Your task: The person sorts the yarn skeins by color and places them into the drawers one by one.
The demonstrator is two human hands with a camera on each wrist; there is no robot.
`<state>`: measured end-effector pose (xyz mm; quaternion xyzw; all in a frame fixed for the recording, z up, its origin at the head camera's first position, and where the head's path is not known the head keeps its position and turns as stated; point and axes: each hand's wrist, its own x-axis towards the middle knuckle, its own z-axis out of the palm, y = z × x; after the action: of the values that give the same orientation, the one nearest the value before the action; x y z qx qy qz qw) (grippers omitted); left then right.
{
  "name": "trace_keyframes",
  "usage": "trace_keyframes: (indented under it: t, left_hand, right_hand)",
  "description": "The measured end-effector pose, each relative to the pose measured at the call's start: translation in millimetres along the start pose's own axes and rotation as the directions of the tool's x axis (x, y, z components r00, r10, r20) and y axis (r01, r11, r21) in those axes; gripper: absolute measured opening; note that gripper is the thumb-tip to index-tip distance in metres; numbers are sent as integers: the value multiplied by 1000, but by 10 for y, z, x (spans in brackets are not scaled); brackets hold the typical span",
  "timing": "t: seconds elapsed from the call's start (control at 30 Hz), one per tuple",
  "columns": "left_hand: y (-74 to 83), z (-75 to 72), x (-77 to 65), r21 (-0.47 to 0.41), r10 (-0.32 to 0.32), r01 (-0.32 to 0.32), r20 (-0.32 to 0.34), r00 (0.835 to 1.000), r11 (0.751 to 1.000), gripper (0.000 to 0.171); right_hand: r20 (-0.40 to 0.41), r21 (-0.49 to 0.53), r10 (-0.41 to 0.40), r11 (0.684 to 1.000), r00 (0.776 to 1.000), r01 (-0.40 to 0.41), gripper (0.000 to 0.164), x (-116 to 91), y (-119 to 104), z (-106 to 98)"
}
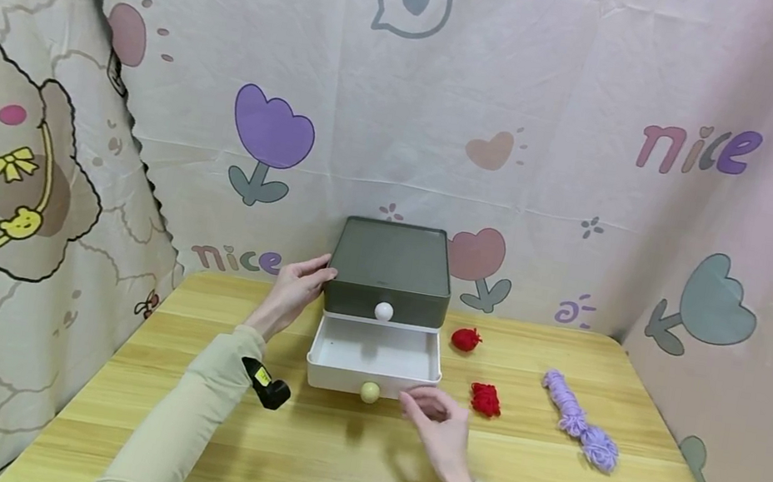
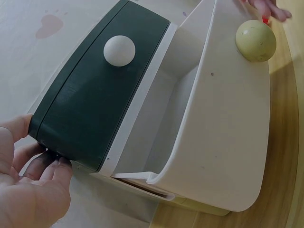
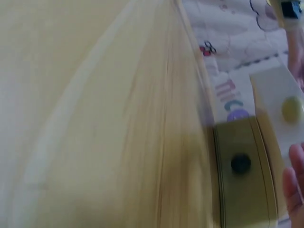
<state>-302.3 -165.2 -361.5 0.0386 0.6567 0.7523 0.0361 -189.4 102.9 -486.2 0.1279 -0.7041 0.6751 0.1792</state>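
A small drawer unit has a dark green top drawer (image 1: 384,305) with a white knob (image 2: 119,51). Below it a white drawer (image 1: 334,378) with a yellow-green knob (image 1: 370,393) stands pulled out, its inside showing bare. My left hand (image 1: 293,294) rests against the unit's left side near the top, fingertips on the dark casing. By the front right corner of the white drawer is my right hand (image 1: 442,435), fingers loosely bent and holding nothing. In the right wrist view a lower olive-yellow drawer (image 3: 244,194) with a dark knob (image 3: 241,164) shows, blurred.
To the right of the unit lie two small red yarn bundles, one farther back (image 1: 465,339) and one nearer (image 1: 486,400). A purple yarn skein (image 1: 578,420) lies farther right on the wooden table (image 1: 319,475). A printed curtain (image 1: 407,109) hangs behind.
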Motion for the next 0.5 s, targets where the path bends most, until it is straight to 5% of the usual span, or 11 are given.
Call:
trace_keyframes:
  t: [0.27,0.5]
  left_hand:
    - [-3,-5,-4,-1,-3,3,-2,1000,1000,57]
    - [-1,-6,-5,14,3,-3,0,1000,1000,57]
  right_hand:
    - [-255,-4,-15,1000,967,15,6,101,-17,-318]
    - [-351,-99,20,993,936,-59,10,207,47,-618]
